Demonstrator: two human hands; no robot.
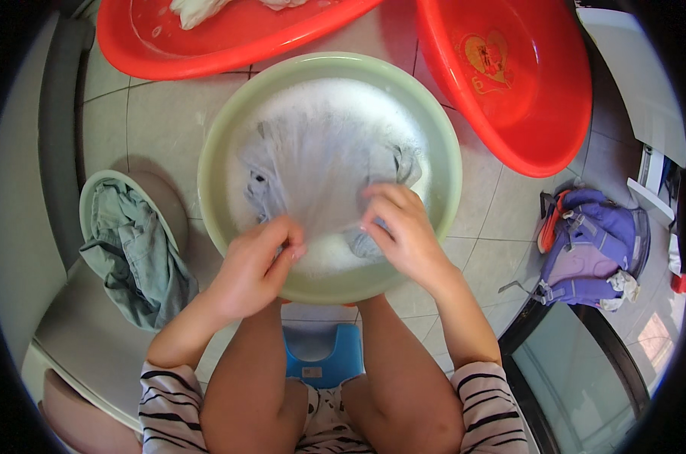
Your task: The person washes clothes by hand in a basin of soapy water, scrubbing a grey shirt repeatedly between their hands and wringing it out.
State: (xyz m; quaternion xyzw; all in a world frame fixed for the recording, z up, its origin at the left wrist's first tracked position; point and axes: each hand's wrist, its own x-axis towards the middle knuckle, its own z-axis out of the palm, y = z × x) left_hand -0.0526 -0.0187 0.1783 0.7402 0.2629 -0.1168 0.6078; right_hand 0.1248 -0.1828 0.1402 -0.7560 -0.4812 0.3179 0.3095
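Note:
A pale green plastic basin (452, 187) stands on the floor in front of my knees, with white suds in it. A wet light grey garment (320, 164) is spread across the suds, its middle blurred by motion. My left hand (266, 261), over the near left side of the basin, pinches the garment's near edge between thumb and fingers. On the near right, my right hand (397, 227) has its fingers curled on the same garment. A darker grey, bunched part of the cloth shows at the basin's right side.
Two red plastic basins (252, 51) (547, 113) stand beyond, the left one holding white cloth (198, 10). At left, green-grey trousers (144, 249) hang out of a small pail (87, 198). A purple backpack (589, 249) lies at right. I sit on a blue stool (320, 363).

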